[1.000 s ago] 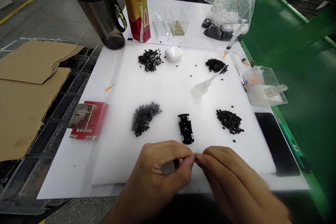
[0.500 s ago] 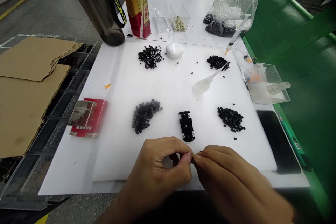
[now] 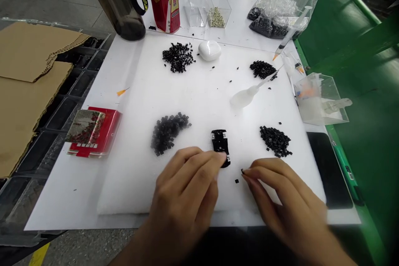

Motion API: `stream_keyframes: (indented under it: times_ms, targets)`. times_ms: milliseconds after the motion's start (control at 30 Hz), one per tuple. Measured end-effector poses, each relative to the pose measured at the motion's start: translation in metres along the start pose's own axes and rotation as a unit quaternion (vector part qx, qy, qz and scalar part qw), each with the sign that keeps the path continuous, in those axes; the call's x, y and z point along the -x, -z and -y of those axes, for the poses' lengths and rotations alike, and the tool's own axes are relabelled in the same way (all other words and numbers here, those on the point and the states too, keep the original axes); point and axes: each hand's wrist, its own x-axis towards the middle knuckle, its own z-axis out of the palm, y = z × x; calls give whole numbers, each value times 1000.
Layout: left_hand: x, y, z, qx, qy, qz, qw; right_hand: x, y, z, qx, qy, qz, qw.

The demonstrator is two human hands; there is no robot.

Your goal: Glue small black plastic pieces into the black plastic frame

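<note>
My left hand (image 3: pixel 183 187) lies over the near edge of the white foam pad (image 3: pixel 199 104), fingers stretched forward, fingertips touching the near end of a small black plastic frame (image 3: pixel 220 144). My right hand (image 3: pixel 280 193) rests to its right with fingers together and extended, its tips beside one tiny black chip (image 3: pixel 237 181) lying loose on the foam. A heap of black square parts (image 3: pixel 166 131) lies just beyond my left hand. Another black heap (image 3: pixel 276 140) lies just beyond my right hand.
Two more black heaps (image 3: pixel 178 56) (image 3: pixel 262 69), a white pebble-shaped case (image 3: pixel 209 50) and a squeeze dropper (image 3: pixel 246 95) sit farther back. A red packet (image 3: pixel 92 131) lies left, a clear box (image 3: pixel 318 99) and dark phone (image 3: pixel 327 168) right. Bottles, clear bins and a plastic bag (image 3: pixel 280 4) stand behind.
My fingertips, pinched together over the foam's near edge before, have separated. The left hand reached forward to the black frame, the right opened, and a tiny chip now lies between them.
</note>
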Motion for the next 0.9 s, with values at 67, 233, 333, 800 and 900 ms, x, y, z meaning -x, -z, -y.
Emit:
stream_keyframes:
  times_ms: [67, 233, 333, 800, 900]
  targets:
    - [3, -6, 4, -67, -10, -13, 998, -5, -10, -1, -5, -9, -21, 1000]
    - [1, -15, 8, -109, 17, 8, 994, -10, -21, 3, -4, 31, -11, 999]
    - [-1, -15, 7, -108, 17, 2, 994, -11, -21, 4, -16, 18, 4, 1000]
    - [-1, -14, 9, -107, 24, 6, 994, -12, -17, 12, -10, -14, 2, 1000]
    - [0, -14, 9, -103, 25, 4, 994, -11, -20, 21, 12, -21, -17, 1000]
